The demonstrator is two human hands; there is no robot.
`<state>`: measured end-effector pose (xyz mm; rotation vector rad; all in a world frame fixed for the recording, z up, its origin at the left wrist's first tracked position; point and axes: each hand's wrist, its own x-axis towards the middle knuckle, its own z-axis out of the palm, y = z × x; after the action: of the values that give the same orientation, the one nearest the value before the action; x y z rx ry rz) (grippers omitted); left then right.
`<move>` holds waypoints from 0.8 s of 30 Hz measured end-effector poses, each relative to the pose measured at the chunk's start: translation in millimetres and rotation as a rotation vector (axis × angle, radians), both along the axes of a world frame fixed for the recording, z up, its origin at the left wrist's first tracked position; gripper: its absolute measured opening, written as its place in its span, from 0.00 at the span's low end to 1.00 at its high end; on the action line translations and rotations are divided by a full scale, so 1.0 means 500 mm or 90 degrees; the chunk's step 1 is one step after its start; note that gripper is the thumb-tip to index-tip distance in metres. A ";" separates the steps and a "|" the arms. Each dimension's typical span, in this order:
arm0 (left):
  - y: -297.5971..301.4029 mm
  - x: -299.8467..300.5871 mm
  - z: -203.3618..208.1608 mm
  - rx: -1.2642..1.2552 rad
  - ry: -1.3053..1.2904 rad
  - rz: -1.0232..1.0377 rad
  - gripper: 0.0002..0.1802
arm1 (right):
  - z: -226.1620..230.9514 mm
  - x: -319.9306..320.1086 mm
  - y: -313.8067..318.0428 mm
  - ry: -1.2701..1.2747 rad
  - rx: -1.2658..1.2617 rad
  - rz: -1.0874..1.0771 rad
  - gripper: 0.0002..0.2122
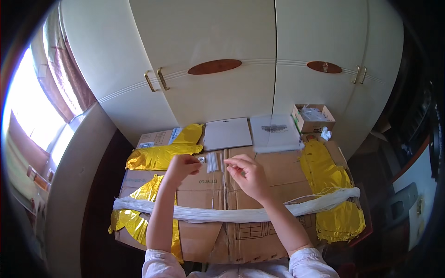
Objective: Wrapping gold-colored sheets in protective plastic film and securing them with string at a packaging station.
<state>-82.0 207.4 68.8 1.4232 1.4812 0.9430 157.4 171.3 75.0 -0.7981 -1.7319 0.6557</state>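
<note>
My left hand [182, 167] is raised over the middle of the cardboard, its fingers curled into a pinch. To its right, my right hand [247, 173] also pinches thumb and fingers together. Whatever either hand grips is too fine to make out. Between the two lies a small row of thin white sticks or tubes [212, 162], with a small white ring-shaped piece [201, 159] next to my left hand. A long bundle of white strands [222, 215] stretches crosswise under my forearms. It rests on flattened cardboard [197, 238] and on yellow foil [338, 224].
More yellow foil sheets [160, 156] lie at left. At the back are a flat grey-white panel [228, 133], a clear plastic sheet [276, 134] and a small open carton [317, 126] of white pieces. A crumpled white tissue [326, 134] sits beside it. Cream cupboards [208, 28] stand behind.
</note>
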 end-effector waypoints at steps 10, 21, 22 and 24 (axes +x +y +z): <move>-0.082 0.089 0.029 0.110 -0.056 -0.003 0.06 | -0.055 -0.047 0.010 0.066 -0.228 0.089 0.08; -0.085 0.126 -0.012 0.197 -0.165 -0.002 0.07 | -0.053 -0.041 0.023 0.318 -0.438 0.226 0.09; -0.085 0.127 -0.012 0.187 -0.180 -0.016 0.07 | -0.057 -0.039 0.025 0.324 -0.434 0.229 0.08; -0.093 0.129 0.000 0.091 -0.282 -0.030 0.05 | -0.060 -0.036 0.026 0.331 -0.426 0.228 0.08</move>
<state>-17.5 161.0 68.8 1.2396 1.0650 1.2601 139.2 184.1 44.9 -0.6697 -1.1741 1.5866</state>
